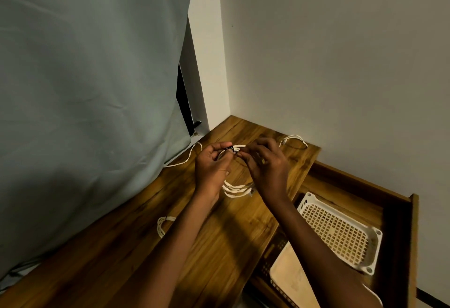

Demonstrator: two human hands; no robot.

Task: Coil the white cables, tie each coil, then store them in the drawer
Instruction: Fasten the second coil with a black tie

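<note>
I hold a coiled white cable (237, 189) above the wooden desk (219, 234). Its loops hang down between my wrists. My left hand (211, 168) pinches the top of the coil, where a dark tie (230, 148) wraps the strands. My right hand (266, 164) grips the same spot from the right, fingertips at the tie. A second coiled white cable (163, 226) lies on the desk, partly hidden by my left forearm. A loose white cable (186, 157) trails by the curtain. Another white cable (294, 140) lies at the desk's far right corner. The open drawer (399, 222) is at right.
A grey-green curtain (92, 100) hangs along the desk's left side. Inside the drawer sit a white perforated basket (341, 232) and a pale flat tray (289, 276) nearer to me. White walls meet behind the desk's far corner.
</note>
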